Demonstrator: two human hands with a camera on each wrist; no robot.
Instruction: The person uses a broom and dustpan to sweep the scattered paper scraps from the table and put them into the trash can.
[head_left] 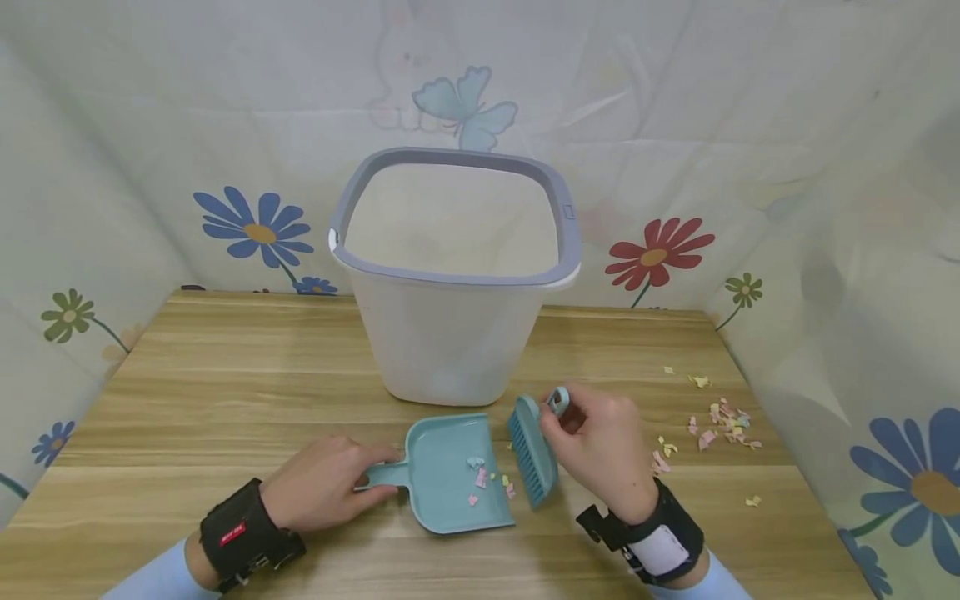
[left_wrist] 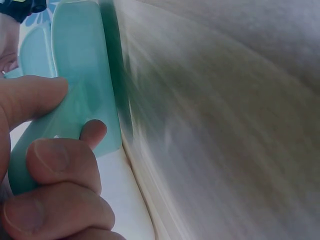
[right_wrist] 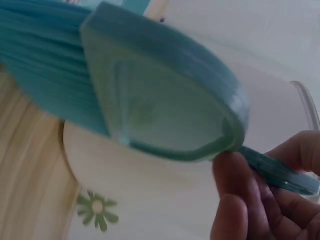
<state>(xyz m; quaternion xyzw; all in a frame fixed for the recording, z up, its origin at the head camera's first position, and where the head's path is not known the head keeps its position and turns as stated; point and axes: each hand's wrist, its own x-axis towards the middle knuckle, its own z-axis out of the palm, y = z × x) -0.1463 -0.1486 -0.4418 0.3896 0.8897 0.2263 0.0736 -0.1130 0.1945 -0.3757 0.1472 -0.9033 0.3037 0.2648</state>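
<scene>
Wooden bench, flowery backdrop | left hand fingers gripped dustpan handle, pan flat by bin | right hand pinched brush | tip: short strokes toward pan lip, scraps sat well right

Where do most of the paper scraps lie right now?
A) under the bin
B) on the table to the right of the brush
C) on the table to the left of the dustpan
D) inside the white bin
B: the head view shows most paper scraps on the wooden table, right of the brush; only a few lie in the dustpan.
</scene>
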